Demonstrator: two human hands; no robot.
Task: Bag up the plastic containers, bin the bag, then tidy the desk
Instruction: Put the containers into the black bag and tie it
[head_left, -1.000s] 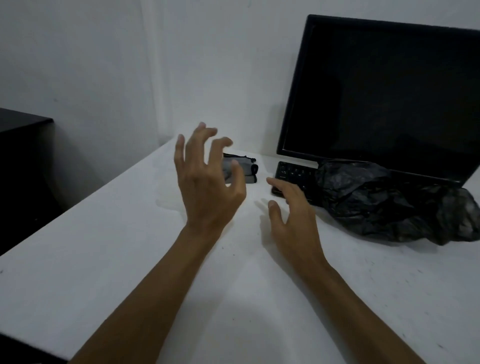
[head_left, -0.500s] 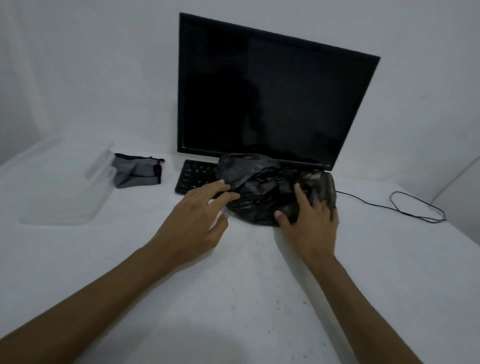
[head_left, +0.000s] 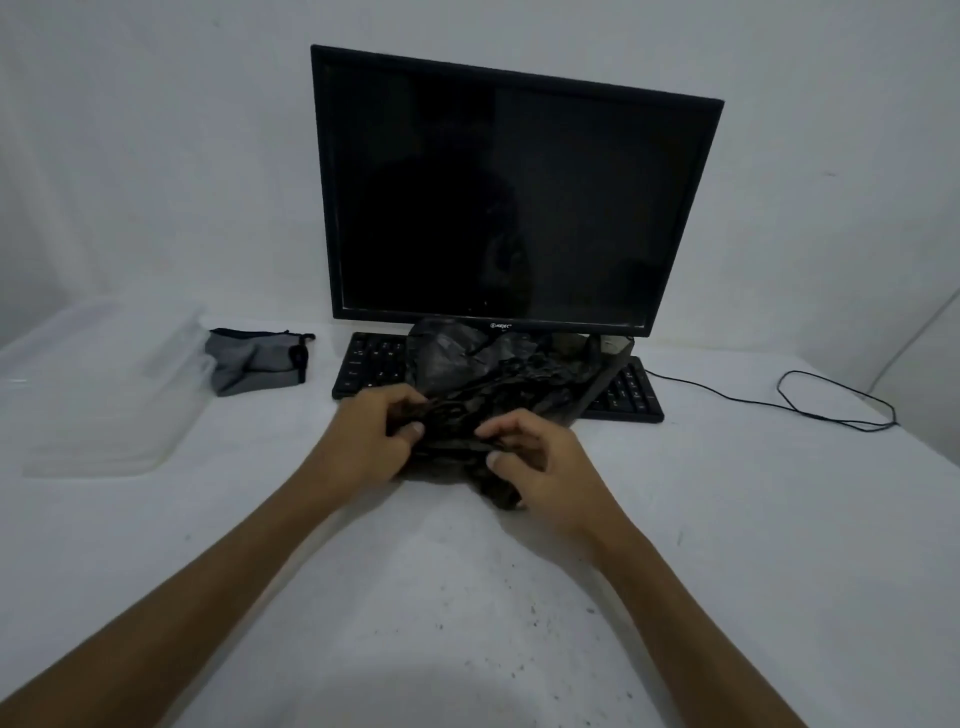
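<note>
Left hand (head_left: 371, 441): clenched on the near left edge of the black plastic bag (head_left: 498, 379), thumb pressed down over the crumpled film.
Right hand (head_left: 540, 460): pinching the same bag at its near right edge, fingers curled into the folds.
Black plastic bag: a crumpled heap at the middle of the white desk (head_left: 467, 597), its far part draped over the keyboard (head_left: 631, 392), its near part gathered between both hands.
Plastic containers (head_left: 104, 395): clear, on the far left of the desk, well apart from the bag; how many are stacked there I cannot tell.
Grey pouch (head_left: 257, 361): between the containers and the keyboard, lying flat, dark trim at its top.
Monitor (head_left: 511, 192): screen dark, standing just behind the keyboard; a small white logo sits on the lower bezel, too blurred to read.
Cable (head_left: 810, 402): black, looping across the far right of the desk.
Desk surface: dark specks near the forearms.
</note>
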